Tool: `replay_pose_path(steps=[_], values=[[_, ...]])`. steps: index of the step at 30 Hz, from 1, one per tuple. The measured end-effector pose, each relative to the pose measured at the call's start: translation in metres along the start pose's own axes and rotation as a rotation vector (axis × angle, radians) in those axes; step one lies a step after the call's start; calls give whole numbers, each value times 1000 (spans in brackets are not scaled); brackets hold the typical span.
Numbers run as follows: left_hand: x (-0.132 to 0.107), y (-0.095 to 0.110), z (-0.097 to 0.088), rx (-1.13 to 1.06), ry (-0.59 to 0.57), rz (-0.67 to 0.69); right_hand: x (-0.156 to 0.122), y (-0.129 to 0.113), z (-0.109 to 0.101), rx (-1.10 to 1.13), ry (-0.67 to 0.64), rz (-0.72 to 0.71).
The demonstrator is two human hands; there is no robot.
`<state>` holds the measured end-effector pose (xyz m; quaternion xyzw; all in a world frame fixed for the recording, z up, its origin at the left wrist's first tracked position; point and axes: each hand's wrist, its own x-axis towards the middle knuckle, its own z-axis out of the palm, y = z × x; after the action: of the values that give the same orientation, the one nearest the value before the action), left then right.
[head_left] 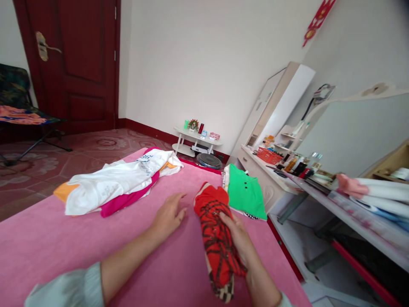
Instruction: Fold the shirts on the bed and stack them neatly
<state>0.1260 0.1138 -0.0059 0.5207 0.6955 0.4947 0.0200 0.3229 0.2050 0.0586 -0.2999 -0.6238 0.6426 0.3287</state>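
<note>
A red garment (215, 221) with a dark chain-like print lies in a long folded bundle on the pink bed cover (179, 273). Its lower end shows a black-and-cream checked part. My right hand (238, 234) grips the bundle's right side, thumb on top and the other fingers mostly hidden. To the left of it, my left hand (169, 215) is open just above the cover, fingers apart and holding nothing. Beyond my right hand sits a folded green top (246, 189) with dark buttons, on other folded cloth. A loose pile with a white shirt (111, 183) on top lies at the left.
A dressing table (284, 181) with bottles and a red basket (269, 156) borders the bed on the right. Past the far edge stands a low white table (194, 134). A folding chair (22, 113) with orange cloth is at the far left, near a dark red door (79, 55).
</note>
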Motion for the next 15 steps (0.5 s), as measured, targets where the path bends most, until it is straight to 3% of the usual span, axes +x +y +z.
replay_pose_path(steps=[4,9,12,15], values=[[7,-30,4,278,-131,-10,29,-72,-46,-279,128,-102],[1,-29,13,354,-192,18,126,-143,-108,-810,247,-476],[3,-31,13,358,-195,-4,183,-144,-137,-1242,377,-524],[4,-36,14,363,-195,0,213,-103,-155,-1385,421,-357]])
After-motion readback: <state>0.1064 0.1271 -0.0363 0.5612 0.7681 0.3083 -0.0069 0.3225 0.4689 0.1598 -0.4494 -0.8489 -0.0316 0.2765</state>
